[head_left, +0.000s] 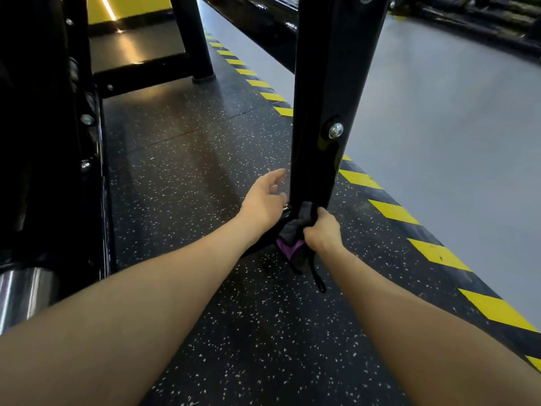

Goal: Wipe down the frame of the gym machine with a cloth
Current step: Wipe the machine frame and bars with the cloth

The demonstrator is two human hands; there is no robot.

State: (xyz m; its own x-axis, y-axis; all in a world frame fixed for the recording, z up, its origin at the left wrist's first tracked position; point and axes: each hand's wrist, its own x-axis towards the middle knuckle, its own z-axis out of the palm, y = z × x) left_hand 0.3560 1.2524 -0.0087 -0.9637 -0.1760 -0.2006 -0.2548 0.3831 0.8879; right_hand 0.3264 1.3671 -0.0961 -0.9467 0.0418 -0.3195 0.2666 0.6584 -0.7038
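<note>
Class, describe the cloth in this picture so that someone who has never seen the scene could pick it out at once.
Find the black upright post of the gym machine beside the yellow-and-black striped floor tape. At its foot, the right hand grips a bunched cloth against the frame. It is dark grey with a purple patch, the only soft thing there.

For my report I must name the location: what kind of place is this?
Most likely a gym floor: speckled rubber flooring, a black machine upright and yellow-black hazard tape. The right hand holds a cloth at its base.
</note>
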